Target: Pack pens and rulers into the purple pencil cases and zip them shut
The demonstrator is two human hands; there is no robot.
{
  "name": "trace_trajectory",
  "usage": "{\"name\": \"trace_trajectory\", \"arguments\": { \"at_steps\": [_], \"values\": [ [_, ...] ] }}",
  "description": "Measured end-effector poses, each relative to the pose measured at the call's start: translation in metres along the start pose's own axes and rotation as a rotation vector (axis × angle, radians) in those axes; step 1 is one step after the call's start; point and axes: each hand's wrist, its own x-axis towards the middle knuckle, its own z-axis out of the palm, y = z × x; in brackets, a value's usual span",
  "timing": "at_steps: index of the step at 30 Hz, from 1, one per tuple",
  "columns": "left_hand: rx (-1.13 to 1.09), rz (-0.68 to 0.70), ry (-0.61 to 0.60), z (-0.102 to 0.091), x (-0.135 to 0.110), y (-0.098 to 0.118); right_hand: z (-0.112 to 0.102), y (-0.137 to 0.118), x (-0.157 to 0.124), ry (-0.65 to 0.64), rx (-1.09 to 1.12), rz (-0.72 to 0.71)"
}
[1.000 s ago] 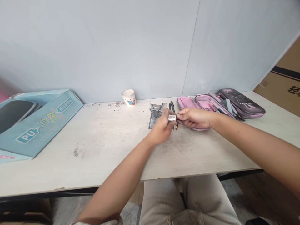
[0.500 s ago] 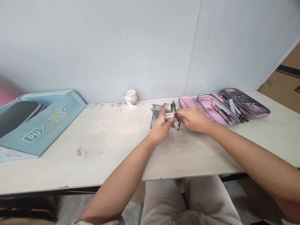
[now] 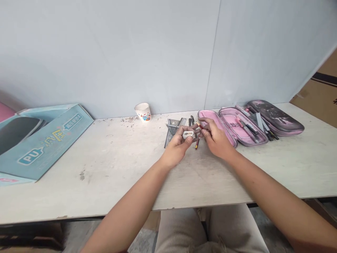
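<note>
My left hand (image 3: 179, 144) closes on a small metal pencil sharpener (image 3: 188, 134), and my right hand (image 3: 215, 139) grips a dark red pencil (image 3: 197, 143) just beside it, both over a pale tabletop (image 3: 110, 168). Just behind lie a metal set square (image 3: 172, 128) and dark pens (image 3: 191, 121). To the right sits an open pink pencil case (image 3: 231, 128); farther left, a paper cup (image 3: 143, 111) stands by the wall (image 3: 105, 59), beyond a blue printed cardboard box (image 3: 50, 140).

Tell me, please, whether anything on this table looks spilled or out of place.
Yes: dark specks and shavings lie scattered on the table by the wall, left of the paper cup, and look like spilled debris. A dark smudge also marks the table's surface.
</note>
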Motion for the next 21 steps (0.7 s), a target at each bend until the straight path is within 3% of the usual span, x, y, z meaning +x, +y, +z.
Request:
{"name": "trace_trajectory", "arguments": {
  "at_steps": [18,21],
  "values": [
    [-0.030,-0.017,-0.019,-0.0007,0.0000,-0.0028,-0.0050,0.0011,-0.0039,-0.052,-0.087,-0.080],
    [-0.019,-0.017,-0.019,-0.0012,-0.0002,-0.0029,-0.0044,0.0009,-0.0045,-0.041,-0.100,-0.036]
  ]
}}
